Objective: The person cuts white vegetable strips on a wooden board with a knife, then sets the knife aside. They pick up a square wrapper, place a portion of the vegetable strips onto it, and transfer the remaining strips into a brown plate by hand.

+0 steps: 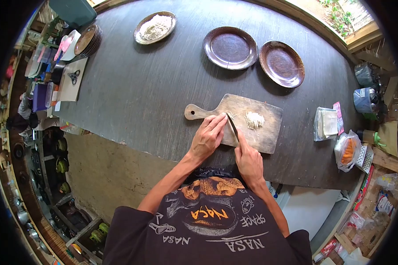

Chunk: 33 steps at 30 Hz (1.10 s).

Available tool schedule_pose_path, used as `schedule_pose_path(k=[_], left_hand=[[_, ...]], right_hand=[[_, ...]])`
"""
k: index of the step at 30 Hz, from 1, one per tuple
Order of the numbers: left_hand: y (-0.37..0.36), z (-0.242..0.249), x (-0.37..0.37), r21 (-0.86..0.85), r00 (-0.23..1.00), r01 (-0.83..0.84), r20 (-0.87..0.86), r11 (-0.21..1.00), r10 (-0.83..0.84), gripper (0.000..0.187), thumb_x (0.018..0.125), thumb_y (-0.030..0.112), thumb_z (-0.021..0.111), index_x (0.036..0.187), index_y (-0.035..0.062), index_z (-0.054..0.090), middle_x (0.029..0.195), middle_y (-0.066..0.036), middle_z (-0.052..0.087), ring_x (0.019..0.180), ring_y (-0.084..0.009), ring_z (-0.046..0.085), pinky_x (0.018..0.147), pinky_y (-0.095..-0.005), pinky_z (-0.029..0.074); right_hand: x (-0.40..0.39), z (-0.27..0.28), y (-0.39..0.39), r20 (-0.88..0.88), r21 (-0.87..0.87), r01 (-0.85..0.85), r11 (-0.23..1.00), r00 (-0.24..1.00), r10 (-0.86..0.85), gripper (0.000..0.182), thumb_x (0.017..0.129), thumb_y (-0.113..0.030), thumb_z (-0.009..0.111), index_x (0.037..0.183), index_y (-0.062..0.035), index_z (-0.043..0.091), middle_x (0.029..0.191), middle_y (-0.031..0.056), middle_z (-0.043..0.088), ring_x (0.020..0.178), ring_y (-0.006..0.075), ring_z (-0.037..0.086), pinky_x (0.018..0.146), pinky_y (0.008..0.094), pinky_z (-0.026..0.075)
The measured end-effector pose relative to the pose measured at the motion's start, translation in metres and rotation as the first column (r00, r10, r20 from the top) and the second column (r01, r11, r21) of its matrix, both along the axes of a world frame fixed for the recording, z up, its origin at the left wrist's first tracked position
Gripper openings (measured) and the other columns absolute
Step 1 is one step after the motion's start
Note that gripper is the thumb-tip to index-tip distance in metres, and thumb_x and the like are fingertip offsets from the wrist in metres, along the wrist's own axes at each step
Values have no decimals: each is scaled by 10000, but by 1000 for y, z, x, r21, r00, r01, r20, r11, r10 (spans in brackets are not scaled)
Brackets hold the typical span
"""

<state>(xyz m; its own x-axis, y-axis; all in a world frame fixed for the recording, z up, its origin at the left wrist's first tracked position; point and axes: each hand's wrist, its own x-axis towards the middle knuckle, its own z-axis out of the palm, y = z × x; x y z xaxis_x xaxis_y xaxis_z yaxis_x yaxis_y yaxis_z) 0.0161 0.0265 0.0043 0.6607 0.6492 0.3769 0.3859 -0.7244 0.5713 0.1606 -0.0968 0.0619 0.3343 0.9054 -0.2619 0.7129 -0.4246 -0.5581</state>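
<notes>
A wooden cutting board with a handle lies on the dark table near its front edge. A small heap of pale chopped bits sits on the board. My right hand grips a knife whose blade points away from me over the board. My left hand rests flat on the board's near left part, fingertips next to the blade tip, holding nothing that I can see.
Two empty brown plates and a plate of white powder stand at the far side of the table. Stacked plates and scissors lie far left. Plastic bags lie right.
</notes>
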Motion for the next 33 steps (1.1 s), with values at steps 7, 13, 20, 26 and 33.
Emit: schedule_pose_path(k=[7,13,20,26,33], left_hand=[[-3,4,2,-16,999,-41,9,999,42,405,898,-15,701,1302,-33,680,1342,-136,686,1186,-307,627,1056,-399,524],[-1,1,0,-8,1000,-8,2,1000,8,429,899,4,691,1323,-61,661,1376,-150,661,1225,-304,601,1083,-388,510],[0,2,0,-28,999,-15,33,999,16,398,888,-2,698,1281,-64,687,1334,-155,688,1204,-308,619,1074,-391,521],[-1,5,2,-37,998,-43,36,998,44,386,891,-10,707,1276,-40,697,1328,-139,703,1188,-314,632,1050,-402,531],[-4,1,0,-42,999,-28,19,999,28,388,897,-14,700,1283,-41,691,1353,-139,688,1202,-316,625,1059,-404,525]], right_hand=[[2,-5,-9,64,-16,-24,1000,998,25,645,986,-156,619,1599,-197,425,815,252,716,719,434,718,672,555,565],[-1,-7,-14,28,32,-9,999,1000,8,625,1002,-162,597,1601,-188,421,796,245,713,695,436,708,668,558,563],[-1,-2,-1,11,19,-8,1000,1000,8,581,1011,-134,583,1578,-149,454,829,273,698,750,457,704,698,556,541],[-2,2,-4,38,-28,-13,1000,999,14,579,1007,-145,599,1571,-150,468,822,267,697,741,448,704,687,544,544],[0,-6,-17,-8,52,2,999,1000,-1,562,1009,-128,582,1562,-140,482,808,265,693,722,449,697,687,539,539]])
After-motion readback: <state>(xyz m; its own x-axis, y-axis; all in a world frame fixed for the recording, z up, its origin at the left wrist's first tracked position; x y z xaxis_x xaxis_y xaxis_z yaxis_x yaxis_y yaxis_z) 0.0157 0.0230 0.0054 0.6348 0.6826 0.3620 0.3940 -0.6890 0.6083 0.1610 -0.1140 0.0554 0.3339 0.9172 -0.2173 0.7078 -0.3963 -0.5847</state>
